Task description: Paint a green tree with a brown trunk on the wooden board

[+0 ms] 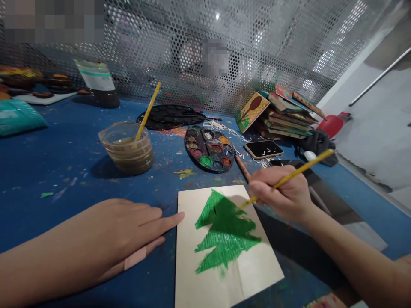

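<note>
The painting step looks under way: the right hand (284, 194) pinches a yellow brush (289, 176) in its grip, bristle end on the green tree (226, 233), while the left hand (128, 233) lies flat, fingers spread, one fingertip touching the board (221, 282). Next, I judge, short steady strokes kept inside the ragged outline. The pale board lies on the blue tabletop (64, 158), just before the palette (209, 149), its tree a streaky, jagged-edged green.

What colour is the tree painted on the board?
Green: the painted tree on the pale board shows best in the head view.
</note>
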Motion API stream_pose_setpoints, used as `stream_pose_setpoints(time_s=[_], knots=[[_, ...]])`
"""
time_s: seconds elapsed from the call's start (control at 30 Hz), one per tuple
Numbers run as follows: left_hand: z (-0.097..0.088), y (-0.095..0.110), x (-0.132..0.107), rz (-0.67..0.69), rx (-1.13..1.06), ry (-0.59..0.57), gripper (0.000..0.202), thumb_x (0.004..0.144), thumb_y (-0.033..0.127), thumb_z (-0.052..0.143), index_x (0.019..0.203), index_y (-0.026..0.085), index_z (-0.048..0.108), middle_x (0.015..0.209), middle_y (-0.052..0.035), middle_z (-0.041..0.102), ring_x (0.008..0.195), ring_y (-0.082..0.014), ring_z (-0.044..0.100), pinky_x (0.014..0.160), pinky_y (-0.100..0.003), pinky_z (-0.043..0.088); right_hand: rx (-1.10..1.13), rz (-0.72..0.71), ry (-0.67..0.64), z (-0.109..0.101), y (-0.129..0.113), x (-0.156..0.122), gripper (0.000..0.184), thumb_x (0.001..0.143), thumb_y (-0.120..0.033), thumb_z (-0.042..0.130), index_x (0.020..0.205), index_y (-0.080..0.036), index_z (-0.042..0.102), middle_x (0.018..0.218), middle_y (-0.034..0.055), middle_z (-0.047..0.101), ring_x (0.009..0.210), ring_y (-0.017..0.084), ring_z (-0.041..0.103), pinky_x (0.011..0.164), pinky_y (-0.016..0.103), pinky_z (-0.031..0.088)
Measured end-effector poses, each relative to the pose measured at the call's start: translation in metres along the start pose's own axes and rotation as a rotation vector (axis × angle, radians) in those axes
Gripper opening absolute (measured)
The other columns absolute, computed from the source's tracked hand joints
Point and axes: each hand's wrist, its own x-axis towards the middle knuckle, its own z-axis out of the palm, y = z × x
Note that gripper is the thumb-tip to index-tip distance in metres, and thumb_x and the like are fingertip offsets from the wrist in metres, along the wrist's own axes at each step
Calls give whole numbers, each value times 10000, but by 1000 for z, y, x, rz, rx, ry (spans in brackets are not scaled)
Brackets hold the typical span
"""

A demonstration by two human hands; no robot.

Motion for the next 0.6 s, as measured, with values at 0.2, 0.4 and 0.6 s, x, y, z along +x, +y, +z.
stream_pose_setpoints(time_s=[0.2, 0.4, 0.6], knots=[[-5, 2, 2, 26, -38, 75, 510, 905, 93, 402, 1348, 341, 354, 893, 76, 664, 747, -134, 637, 682, -260, 402, -38, -159, -2, 8, -2, 0, 362, 946, -292, 500, 606, -173, 533, 536, -5, 550, 507, 92, 513, 515, 221, 408], [-2, 5, 0, -37, -67, 57, 536, 907, 67, 330, 1344, 374, 377, 885, 81, 642, 756, -139, 611, 694, -271, 366, -65, -50, 45, 8, -4, -1, 349, 953, -305, 495, 630, -178, 533, 536, -22, 523, 484, 77, 477, 476, 208, 364], [0, 3, 2, -32, -88, 19, 544, 926, 88, 319, 1385, 381, 320, 868, 74, 627, 741, -144, 598, 675, -266, 359, -22, -86, 5, 10, -6, -2, 342, 972, -297, 451, 649, -192, 495, 550, -17, 516, 512, 95, 488, 507, 232, 392]])
